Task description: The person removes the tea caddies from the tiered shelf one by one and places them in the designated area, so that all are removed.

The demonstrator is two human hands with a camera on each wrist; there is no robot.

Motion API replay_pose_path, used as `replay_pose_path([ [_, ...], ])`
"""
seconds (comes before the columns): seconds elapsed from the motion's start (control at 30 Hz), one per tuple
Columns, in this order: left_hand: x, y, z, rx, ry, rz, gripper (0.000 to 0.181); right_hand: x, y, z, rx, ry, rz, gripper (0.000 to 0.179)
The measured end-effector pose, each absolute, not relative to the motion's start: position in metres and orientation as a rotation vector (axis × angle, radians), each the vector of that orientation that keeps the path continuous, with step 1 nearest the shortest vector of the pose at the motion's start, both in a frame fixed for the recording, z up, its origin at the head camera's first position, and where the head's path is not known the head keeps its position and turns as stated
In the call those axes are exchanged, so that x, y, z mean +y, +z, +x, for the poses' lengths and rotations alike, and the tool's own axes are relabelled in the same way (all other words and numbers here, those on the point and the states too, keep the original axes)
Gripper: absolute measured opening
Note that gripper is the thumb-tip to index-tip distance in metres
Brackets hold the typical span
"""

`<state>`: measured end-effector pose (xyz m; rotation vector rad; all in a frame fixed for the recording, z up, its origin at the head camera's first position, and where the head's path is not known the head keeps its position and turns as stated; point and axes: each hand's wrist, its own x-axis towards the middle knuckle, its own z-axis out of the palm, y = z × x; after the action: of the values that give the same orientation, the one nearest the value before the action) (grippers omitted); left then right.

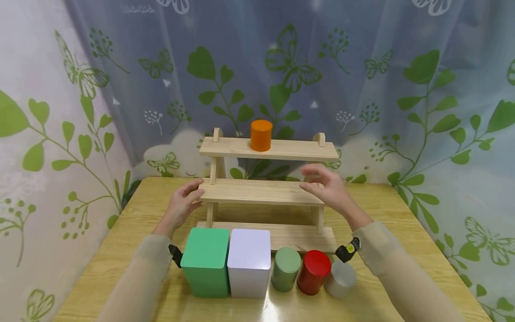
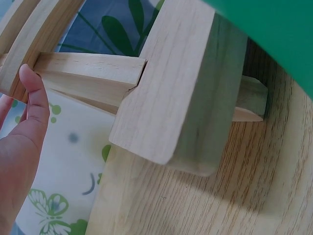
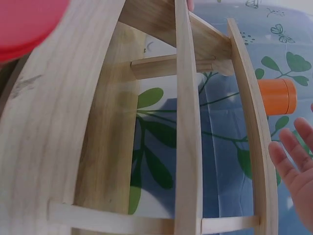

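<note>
A three-tier wooden display shelf (image 1: 249, 191) stands on the table. My left hand (image 1: 181, 206) is at the left end of its middle board, with the thumb against the board's end in the left wrist view and the other fingers partly hidden behind it. My right hand (image 1: 327, 188) is in front of the right part of the middle board, fingers apart and holding nothing. In the right wrist view its fingers (image 3: 291, 149) are spread beside the top board. An orange canister (image 1: 261, 135) sits upright on the top board, near its middle.
Before the shelf stand a green square box (image 1: 207, 248), a pale lavender box (image 1: 249, 249), a sage green canister (image 1: 287, 261), a red canister (image 1: 316, 264) and a grey-white canister (image 1: 343, 277). A leaf-patterned curtain (image 1: 257, 67) hangs behind the wooden table (image 1: 378, 210).
</note>
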<state>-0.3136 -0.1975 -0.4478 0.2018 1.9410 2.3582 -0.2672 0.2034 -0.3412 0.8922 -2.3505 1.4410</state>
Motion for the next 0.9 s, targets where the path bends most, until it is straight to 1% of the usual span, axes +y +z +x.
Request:
replay_pose_path([
  [0.27,-0.201,-0.461,-0.325,1.947,2.377,0.170,0.051,0.190,-0.328,-0.277,-2.405,1.454,0.862,0.039],
  [0.6,-0.198,-0.458,-0.324,1.979,2.376,0.163,0.052,0.176,-0.315,-0.289,-2.447,1.441,0.865,0.037],
  [0.9,-0.200,-0.461,-0.324,1.954,2.416,0.197,0.050,0.171,-0.332,-0.326,-2.423,1.505,0.846,0.042],
])
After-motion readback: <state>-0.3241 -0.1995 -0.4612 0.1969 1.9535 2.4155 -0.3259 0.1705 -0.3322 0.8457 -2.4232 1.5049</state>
